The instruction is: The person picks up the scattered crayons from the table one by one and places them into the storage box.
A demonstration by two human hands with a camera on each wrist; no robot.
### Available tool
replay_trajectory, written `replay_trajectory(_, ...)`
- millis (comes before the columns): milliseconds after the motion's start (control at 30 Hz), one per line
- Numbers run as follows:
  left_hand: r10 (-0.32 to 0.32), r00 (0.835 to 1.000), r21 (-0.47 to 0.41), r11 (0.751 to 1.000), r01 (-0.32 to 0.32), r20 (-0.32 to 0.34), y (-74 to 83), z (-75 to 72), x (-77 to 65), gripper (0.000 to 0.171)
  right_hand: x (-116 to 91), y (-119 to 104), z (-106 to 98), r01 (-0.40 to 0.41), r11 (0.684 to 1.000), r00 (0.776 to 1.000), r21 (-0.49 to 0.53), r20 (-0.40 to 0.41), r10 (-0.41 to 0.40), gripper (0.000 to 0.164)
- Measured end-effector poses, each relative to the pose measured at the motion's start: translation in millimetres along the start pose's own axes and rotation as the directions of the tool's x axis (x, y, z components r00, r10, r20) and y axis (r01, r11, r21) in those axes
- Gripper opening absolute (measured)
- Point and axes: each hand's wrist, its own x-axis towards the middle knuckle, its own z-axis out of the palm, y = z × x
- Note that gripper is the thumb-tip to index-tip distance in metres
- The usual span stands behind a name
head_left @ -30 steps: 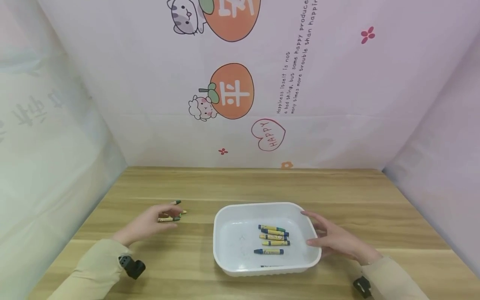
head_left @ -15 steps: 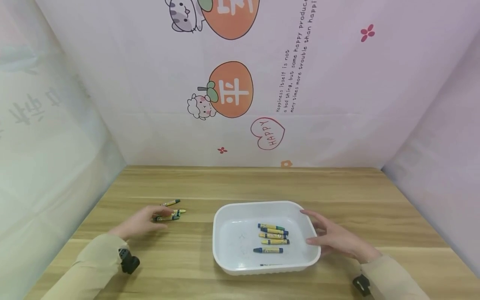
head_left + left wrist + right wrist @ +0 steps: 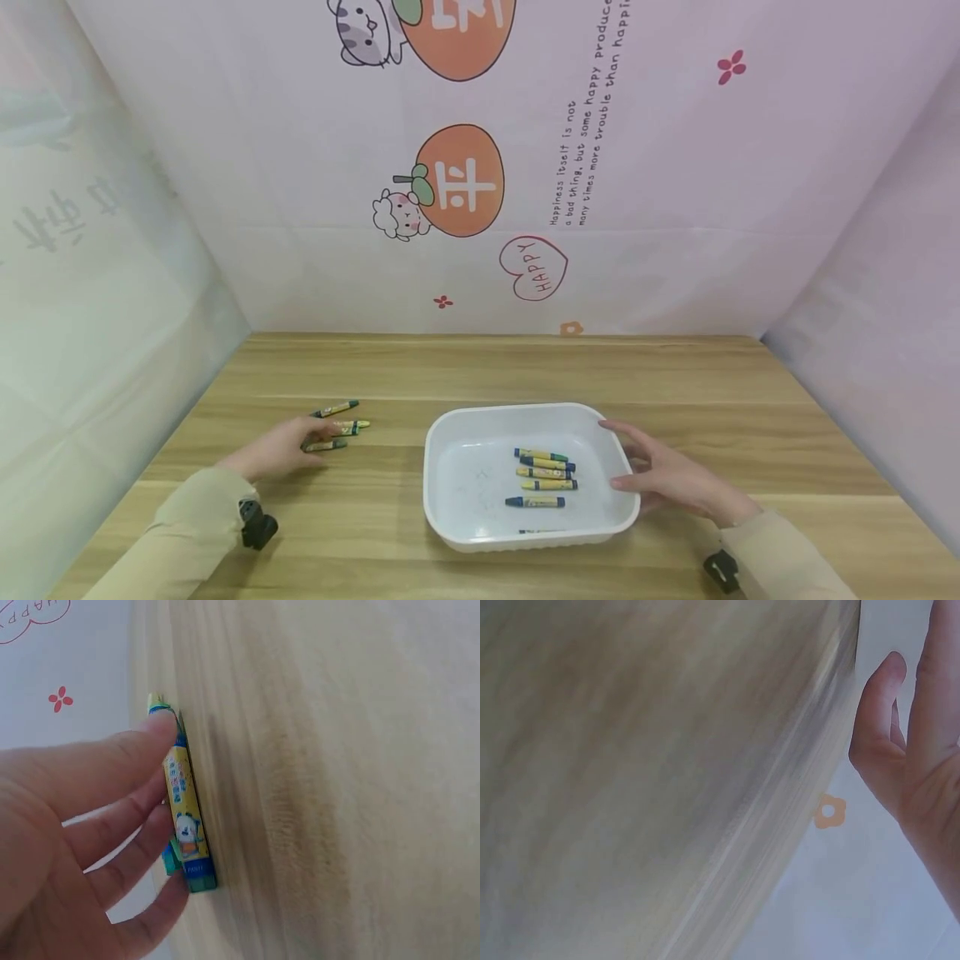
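Observation:
My left hand (image 3: 281, 450) is low over the table at the left, among several crayons. In the left wrist view its thumb lies across the upper end of a yellow-wrapped crayon (image 3: 184, 799) with blue bands, and the curled fingers are at its other side. Part of a green crayon (image 3: 172, 857) shows behind that one. A dark green crayon (image 3: 335, 408) lies just beyond the fingers. On the right, my right hand (image 3: 678, 479) holds the white plastic tray (image 3: 435, 475) at its right side, thumb over the rim, other fingers partly hidden outside.
Several yellow-wrapped crayons, among them a blue one (image 3: 535, 502), lie inside the tray. The wooden table (image 3: 390, 533) meets a printed white wall sheet (image 3: 322, 283) at the back. More white sheeting hangs at both sides.
My left hand has drawn back to the left and lowered, and the nearest crayon has shifted left and towards me with it. The right hand and tray have stayed put.

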Motion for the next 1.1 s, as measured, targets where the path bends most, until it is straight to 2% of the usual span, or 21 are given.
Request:
replay_trajectory(233,-0.012,0.999,0.040,0.999,0.011,0.043,-2.8,2.3,-1.1,0.041,-1,0,1,0.015,0.999,1.000,0.040,0.009,-0.015,0.088)
replay_trajectory(433,-0.008,0.998,0.008,1.000,0.007,0.055,-8.4,5.1,0.6,0.044,-1,-1,1,0.015,0.999,1.000,0.042,0.008,-0.015,0.088)
replay_trajectory(700,0.047,0.997,0.005,0.999,-0.048,0.065,-6.2,2.1,0.5,0.040,-1,0,1,0.013,1.000,1.000,0.023,0.002,-0.013,0.089)
replay_trajectory(967,0.045,0.997,-0.071,0.997,-0.040,0.062,8.4,0.8,11.1,0.041,-1,1,0,0.014,1.000,1.000,0.028,0.014,-0.014,0.089)
replay_trajectory(1100,0.101,0.993,-0.095,0.991,-0.096,0.055,28.9,-4.9,22.5,0.041,0,0,-1,0.019,1.000,1.000,0.021,0.020,-0.019,0.089)
